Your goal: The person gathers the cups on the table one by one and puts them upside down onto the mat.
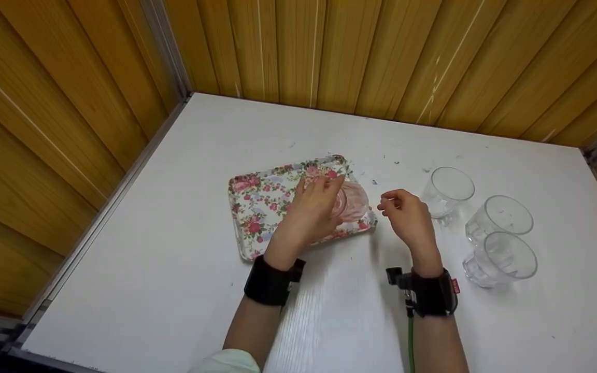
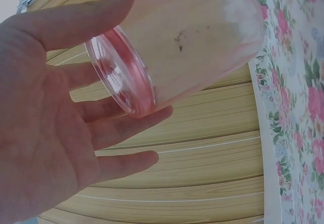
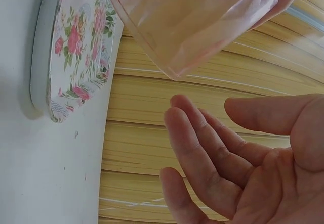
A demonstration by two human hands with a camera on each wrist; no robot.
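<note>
A pink-tinted clear glass [image 1: 354, 201] lies tilted over the right part of a floral tray [image 1: 253, 216] in the head view. My left hand [image 1: 313, 207] holds this glass near its thick base, thumb [image 2: 96, 19] on one side and fingers on the other, as the left wrist view shows. The glass's mouth faces the tray in both wrist views. Just right of the tray, my right hand [image 1: 407, 215] is apart from the glass, its fingers loosely bent and nothing between them. In the right wrist view its fingertips [image 3: 179, 120] are close to the glass's rim.
To the right of my right hand, three clear glasses stand on the white table [image 1: 148, 290]: one farther back [image 1: 449, 191], one in the middle [image 1: 499, 220] and one nearer [image 1: 506, 261]. Wood-look panels [image 1: 340, 57] rise behind and at the left. A green cable [image 1: 411, 336] runs along my right forearm.
</note>
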